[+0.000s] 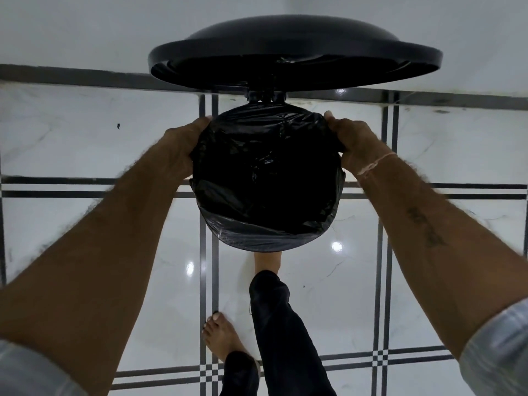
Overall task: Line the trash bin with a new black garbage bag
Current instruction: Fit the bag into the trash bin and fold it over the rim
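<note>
I look straight down on a round pedal bin with its black lid (pixel 294 50) tilted up toward the wall. A black garbage bag (pixel 265 178) fills the opening and its edge is folded over the rim all around. My left hand (pixel 183 147) grips the bag's edge at the rim's left side. My right hand (pixel 354 141) grips it at the right side. The bin's body is hidden under the bag. One bare foot (pixel 267 262) reaches under the bin's near edge, where a pedal would be hidden.
The floor is glossy white marble tile (pixel 85 138) with dark inlaid stripes. A white wall (pixel 85 30) rises right behind the bin. My other bare foot (pixel 220 335) stands on the floor below the bin.
</note>
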